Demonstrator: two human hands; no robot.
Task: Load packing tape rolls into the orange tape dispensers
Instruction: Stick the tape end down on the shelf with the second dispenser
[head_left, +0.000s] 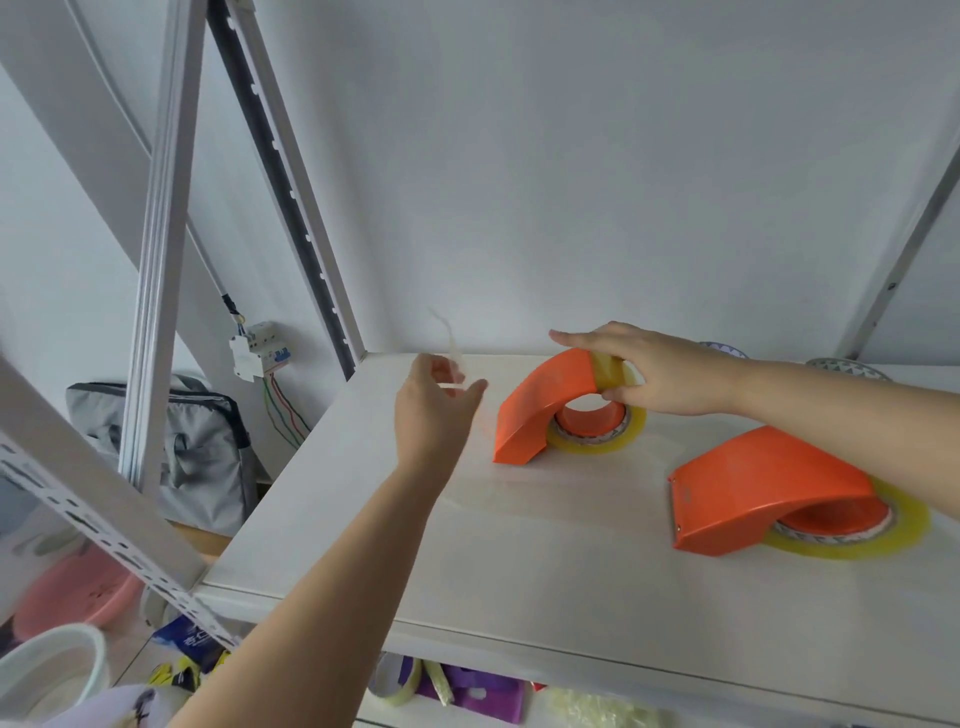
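Note:
Two orange tape dispensers lie on a white shelf (363, 519). The far dispenser (540, 410) has a clear yellowish tape roll (623, 436) seated on its hub. My right hand (654, 369) rests on top of that dispenser and roll, fingers pressing them. My left hand (436, 410) is raised just left of it, pinching a thin torn strip of clear tape (454, 353) that sticks up from the fingers. The near dispenser (753, 488) at the right also carries a tape roll (883, 535), partly under my right forearm.
White slotted shelf posts (291, 187) rise at the left and right. A grey bag (202, 441) and a wired breaker box (257, 348) sit left of the shelf. Below are a pink basin (72, 592), a white tub (57, 670) and tape scraps with purple packaging (467, 691).

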